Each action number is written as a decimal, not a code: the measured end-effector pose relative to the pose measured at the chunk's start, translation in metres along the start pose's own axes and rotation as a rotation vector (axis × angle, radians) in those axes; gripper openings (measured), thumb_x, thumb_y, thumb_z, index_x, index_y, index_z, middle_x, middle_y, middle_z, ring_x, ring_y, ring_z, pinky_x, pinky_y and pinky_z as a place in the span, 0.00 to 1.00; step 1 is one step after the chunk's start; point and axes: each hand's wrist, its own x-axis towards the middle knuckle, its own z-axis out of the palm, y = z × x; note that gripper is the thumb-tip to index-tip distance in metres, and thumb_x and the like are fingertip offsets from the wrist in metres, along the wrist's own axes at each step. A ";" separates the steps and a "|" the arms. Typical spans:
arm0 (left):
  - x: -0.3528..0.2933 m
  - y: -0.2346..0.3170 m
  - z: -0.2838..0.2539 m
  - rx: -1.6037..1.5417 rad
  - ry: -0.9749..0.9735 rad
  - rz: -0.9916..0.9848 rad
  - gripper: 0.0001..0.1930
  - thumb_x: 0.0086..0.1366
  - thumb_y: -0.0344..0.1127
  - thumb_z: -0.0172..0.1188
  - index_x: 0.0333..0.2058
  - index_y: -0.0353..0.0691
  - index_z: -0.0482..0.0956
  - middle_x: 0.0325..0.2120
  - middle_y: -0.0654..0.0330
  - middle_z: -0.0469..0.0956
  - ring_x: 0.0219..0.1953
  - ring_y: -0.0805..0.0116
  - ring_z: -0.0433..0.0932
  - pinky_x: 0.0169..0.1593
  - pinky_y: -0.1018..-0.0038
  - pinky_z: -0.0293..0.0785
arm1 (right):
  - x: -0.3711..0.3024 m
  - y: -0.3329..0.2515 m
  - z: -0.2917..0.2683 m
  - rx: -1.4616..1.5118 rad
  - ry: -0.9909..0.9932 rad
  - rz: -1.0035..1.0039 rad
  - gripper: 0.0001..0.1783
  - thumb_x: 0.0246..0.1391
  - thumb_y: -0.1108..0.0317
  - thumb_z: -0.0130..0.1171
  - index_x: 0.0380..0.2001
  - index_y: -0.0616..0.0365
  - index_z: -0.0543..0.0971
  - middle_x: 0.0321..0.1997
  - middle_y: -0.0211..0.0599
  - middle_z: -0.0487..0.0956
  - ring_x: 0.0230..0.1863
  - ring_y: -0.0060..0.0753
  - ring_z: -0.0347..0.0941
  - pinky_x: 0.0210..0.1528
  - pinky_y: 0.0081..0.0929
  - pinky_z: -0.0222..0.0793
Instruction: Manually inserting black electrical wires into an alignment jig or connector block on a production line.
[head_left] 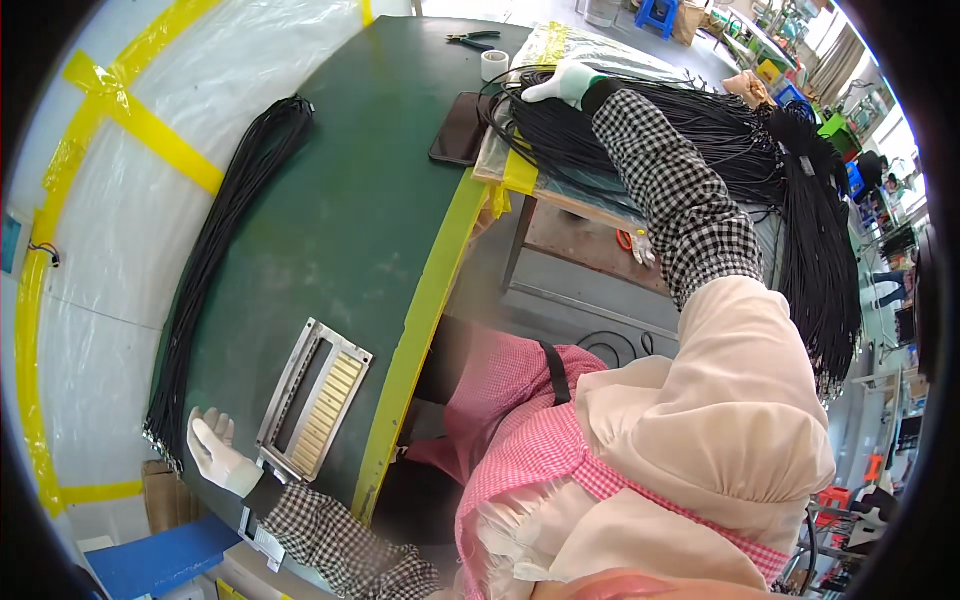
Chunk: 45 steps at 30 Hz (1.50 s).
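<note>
Two big bundles of black cable on this bench, one at each side, and you've got a gloved hand near each. Far left, the long bundle of black cables (pixel 215 270) runs down the edge of the green table (pixel 340 200), right along the plastic-covered wall with the yellow tape (pixel 150 125). Your left hand (pixel 213 447) sits flat on the table by the lower end of that bundle, fingers spread wide, holding nothing. Just beside it to the right lies the metal comb-like fixture (pixel 315 400), a long slotted frame with a row of pale teeth.

Further right and up top there's a dark phone (pixel 458 128), a roll of white tape (pixel 494 65) and pliers (pixel 472 39). Your right hand (pixel 560 82) reaches out over the second, much bigger heap of black cables (pixel 700 130), which spreads across the side bench and hangs off its right end. It rests on the cables, fingers curled, but I can't tell whether it's really gripping any.
</note>
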 end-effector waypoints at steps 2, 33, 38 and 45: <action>0.001 0.000 0.002 -0.013 0.005 -0.010 0.21 0.70 0.45 0.54 0.52 0.34 0.77 0.41 0.50 0.81 0.39 0.63 0.81 0.47 0.75 0.77 | 0.000 0.008 0.005 0.213 0.008 0.010 0.39 0.48 0.44 0.67 0.52 0.67 0.78 0.51 0.55 0.80 0.52 0.49 0.78 0.55 0.37 0.72; 0.013 -0.006 -0.021 -0.090 0.019 -0.051 0.19 0.71 0.42 0.53 0.53 0.34 0.77 0.41 0.50 0.81 0.39 0.65 0.80 0.48 0.75 0.76 | -0.054 0.050 0.008 1.618 -0.227 -0.074 0.21 0.68 0.60 0.52 0.57 0.62 0.74 0.48 0.45 0.81 0.45 0.33 0.79 0.45 0.26 0.77; 0.011 -0.006 -0.009 -0.106 -0.020 -0.050 0.20 0.71 0.42 0.53 0.53 0.34 0.77 0.42 0.49 0.81 0.39 0.64 0.80 0.48 0.74 0.76 | -0.081 0.059 0.014 1.591 -0.156 -0.150 0.22 0.69 0.58 0.49 0.58 0.63 0.72 0.52 0.48 0.79 0.48 0.36 0.78 0.49 0.29 0.77; 0.013 -0.009 -0.012 -0.105 -0.021 -0.045 0.20 0.71 0.43 0.53 0.53 0.34 0.77 0.42 0.49 0.81 0.40 0.63 0.80 0.49 0.74 0.77 | -0.091 0.056 0.017 1.579 -0.158 -0.244 0.23 0.71 0.57 0.46 0.59 0.63 0.72 0.54 0.50 0.78 0.50 0.38 0.78 0.51 0.30 0.77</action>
